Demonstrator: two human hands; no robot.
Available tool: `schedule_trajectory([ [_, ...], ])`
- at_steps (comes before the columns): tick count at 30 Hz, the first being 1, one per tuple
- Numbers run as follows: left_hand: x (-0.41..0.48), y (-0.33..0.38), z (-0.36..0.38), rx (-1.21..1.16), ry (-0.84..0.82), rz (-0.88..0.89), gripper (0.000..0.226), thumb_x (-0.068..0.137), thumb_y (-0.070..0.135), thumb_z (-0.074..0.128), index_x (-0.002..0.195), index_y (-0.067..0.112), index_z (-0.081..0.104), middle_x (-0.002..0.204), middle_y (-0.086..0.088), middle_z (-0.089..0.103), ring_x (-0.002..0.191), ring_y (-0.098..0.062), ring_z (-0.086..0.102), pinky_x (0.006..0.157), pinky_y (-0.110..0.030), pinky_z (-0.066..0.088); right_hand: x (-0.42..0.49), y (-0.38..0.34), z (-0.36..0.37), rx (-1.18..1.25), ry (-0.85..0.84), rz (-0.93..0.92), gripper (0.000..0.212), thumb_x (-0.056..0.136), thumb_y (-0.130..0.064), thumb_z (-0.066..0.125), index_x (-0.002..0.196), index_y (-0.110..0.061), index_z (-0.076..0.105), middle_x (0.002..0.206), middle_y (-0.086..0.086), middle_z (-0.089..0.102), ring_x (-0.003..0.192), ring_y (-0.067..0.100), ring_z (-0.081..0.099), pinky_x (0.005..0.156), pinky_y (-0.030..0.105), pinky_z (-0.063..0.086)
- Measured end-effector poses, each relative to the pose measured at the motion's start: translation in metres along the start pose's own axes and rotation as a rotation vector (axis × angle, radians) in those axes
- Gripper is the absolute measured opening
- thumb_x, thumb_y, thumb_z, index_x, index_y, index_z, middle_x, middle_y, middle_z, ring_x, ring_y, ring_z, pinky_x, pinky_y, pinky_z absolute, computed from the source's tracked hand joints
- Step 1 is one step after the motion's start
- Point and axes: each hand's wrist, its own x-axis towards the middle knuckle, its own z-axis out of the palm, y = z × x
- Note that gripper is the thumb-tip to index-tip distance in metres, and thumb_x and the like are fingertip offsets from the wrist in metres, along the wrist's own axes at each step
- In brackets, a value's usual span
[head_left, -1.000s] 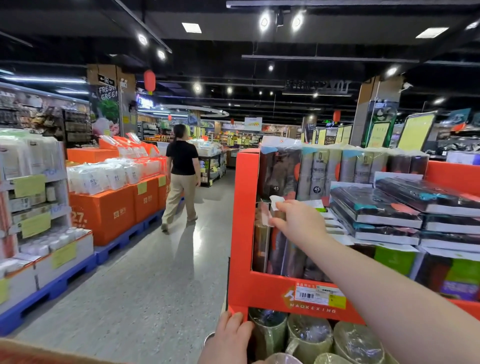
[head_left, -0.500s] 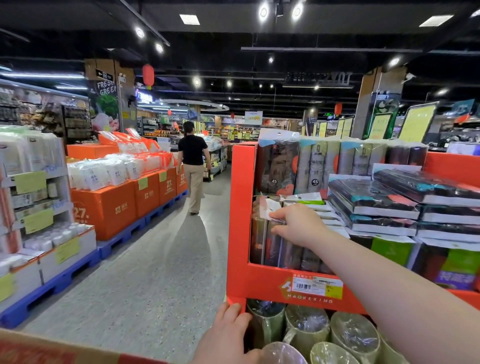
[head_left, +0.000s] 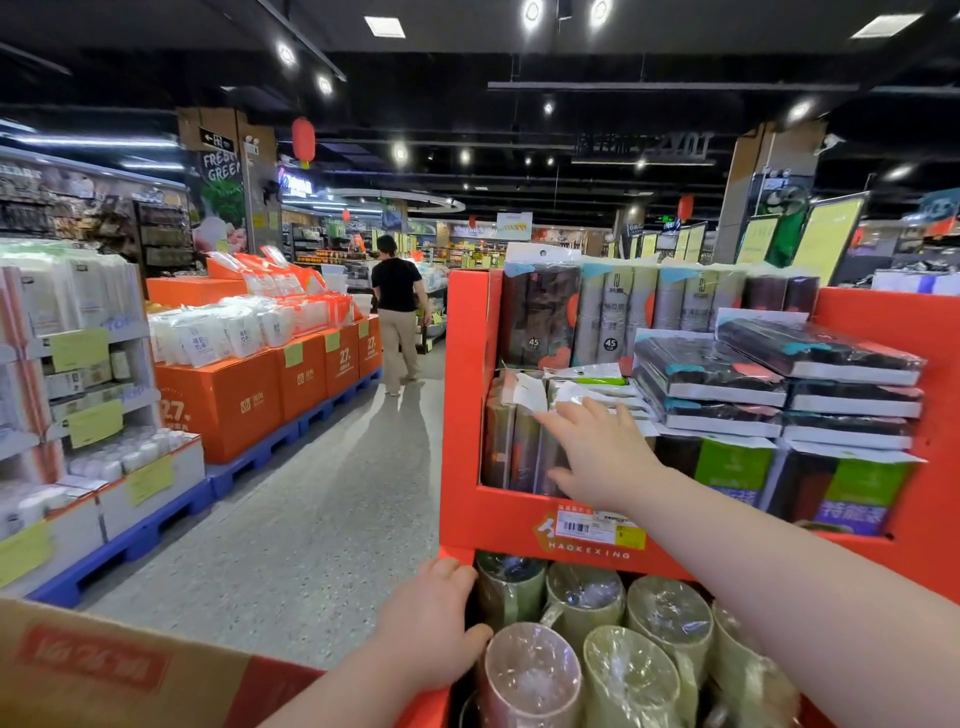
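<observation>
My right hand (head_left: 602, 452) is wide open, fingertips just touching the floppy header of an upright pack (head_left: 524, 441) in the top bin of the orange display (head_left: 467, 395). It looks light with slick film, so I'd pinch its sides, not the flap. My left hand (head_left: 431, 629) grips the display's lower wall.

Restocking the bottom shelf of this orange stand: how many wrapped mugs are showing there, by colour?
Green mugs: 5
Pinkish mug: 1
Total: 6 in view
</observation>
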Motion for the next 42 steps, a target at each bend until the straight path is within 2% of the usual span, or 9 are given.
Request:
schedule_trajectory([
  [3, -0.002, 0.003, -0.005, 0.052, 0.005, -0.041, 0.051, 0.086, 0.049, 0.049, 0.129, 0.021, 0.046, 0.132, 0.0, 0.05, 0.125, -0.021, 0.044, 0.099, -0.033, 0.041, -0.021, 0.0, 0.004, -0.021, -0.003, -0.046, 0.065, 0.094, -0.036, 0.047, 0.15, -0.026, 0.016, 0.158, 0.005, 0.013, 0.145, 0.029, 0.011, 0.115, 0.054, 0.012],
  [6, -0.007, 0.008, -0.011, 0.072, 0.015, -0.099, 0.05, 0.087, 0.049, 0.051, 0.128, 0.02, 0.049, 0.13, -0.002, 0.053, 0.122, -0.024, 0.049, 0.096, -0.034, 0.042, -0.041, -0.003, 0.01, -0.034, 0.005, -0.115, 0.061, 0.096, -0.035, 0.044, 0.15, -0.024, 0.018, 0.158, 0.005, 0.011, 0.145, 0.03, 0.008, 0.115, 0.053, 0.011],
  [10, -0.021, 0.011, -0.016, 0.06, 0.029, -0.172, 0.051, 0.087, 0.049, 0.052, 0.127, 0.018, 0.05, 0.126, -0.004, 0.055, 0.119, -0.025, 0.052, 0.093, -0.034, 0.045, -0.062, -0.014, 0.023, 0.001, -0.068, -0.215, 0.05, 0.097, -0.034, 0.043, 0.145, -0.022, 0.033, 0.154, 0.004, 0.025, 0.146, 0.029, 0.012, 0.116, 0.054, 0.01],
  [14, -0.046, 0.015, -0.018, 0.03, 0.014, -0.238, 0.051, 0.087, 0.048, 0.053, 0.129, 0.018, 0.048, 0.126, -0.003, 0.052, 0.12, -0.024, 0.05, 0.096, -0.038, 0.045, -0.077, -0.035, 0.036, 0.028, -0.122, -0.342, 0.041, 0.092, -0.035, 0.046, 0.132, -0.024, 0.05, 0.137, 0.0, 0.048, 0.133, 0.023, 0.035, 0.111, 0.046, 0.021],
  [20, -0.086, 0.022, -0.022, 0.04, 0.06, -0.301, 0.05, 0.089, 0.05, 0.051, 0.128, 0.018, 0.05, 0.123, -0.002, 0.054, 0.116, -0.023, 0.051, 0.089, -0.033, 0.042, -0.1, -0.068, 0.052, 0.111, -0.136, -0.505, 0.041, 0.091, -0.038, 0.046, 0.129, -0.025, 0.05, 0.135, -0.001, 0.05, 0.129, 0.021, 0.04, 0.108, 0.042, 0.026],
  [25, -0.114, 0.02, -0.019, 0.037, 0.075, -0.356, 0.05, 0.09, 0.054, 0.048, 0.126, 0.019, 0.052, 0.122, -0.003, 0.054, 0.118, -0.024, 0.05, 0.092, -0.037, 0.044, -0.119, -0.087, 0.051, 0.161, -0.141, -0.524, 0.038, 0.092, -0.04, 0.047, 0.125, -0.023, 0.051, 0.13, -0.001, 0.051, 0.129, 0.022, 0.04, 0.109, 0.042, 0.024],
  [31, -0.147, 0.008, -0.015, -0.001, 0.093, -0.371, 0.05, 0.092, 0.054, 0.043, 0.126, 0.019, 0.053, 0.123, -0.004, 0.054, 0.117, -0.025, 0.051, 0.092, -0.036, 0.043, -0.135, -0.117, 0.039, 0.201, -0.11, -0.502, 0.041, 0.093, -0.043, 0.045, 0.13, -0.026, 0.049, 0.135, -0.003, 0.05, 0.131, 0.021, 0.04, 0.109, 0.042, 0.025],
  [36, -0.193, -0.026, -0.014, 0.083, 0.006, -0.332, 0.045, 0.092, 0.046, 0.045, 0.127, 0.019, 0.05, 0.124, -0.004, 0.053, 0.115, -0.026, 0.052, 0.089, -0.039, 0.047, -0.153, -0.166, 0.029, 0.227, -0.107, -0.494, 0.04, 0.094, -0.039, 0.045, 0.131, -0.026, 0.049, 0.134, -0.003, 0.049, 0.131, 0.021, 0.04, 0.107, 0.041, 0.026],
  [42, -0.268, -0.084, -0.005, 0.063, -0.133, -0.395, 0.04, 0.09, 0.044, 0.048, 0.119, 0.018, 0.052, 0.118, -0.004, 0.054, 0.106, -0.026, 0.053, 0.086, -0.043, 0.05, -0.181, -0.245, 0.029, 0.223, -0.201, -0.519, 0.038, 0.093, -0.037, 0.046, 0.129, -0.024, 0.052, 0.13, -0.001, 0.053, 0.127, 0.024, 0.044, 0.107, 0.042, 0.028],
])
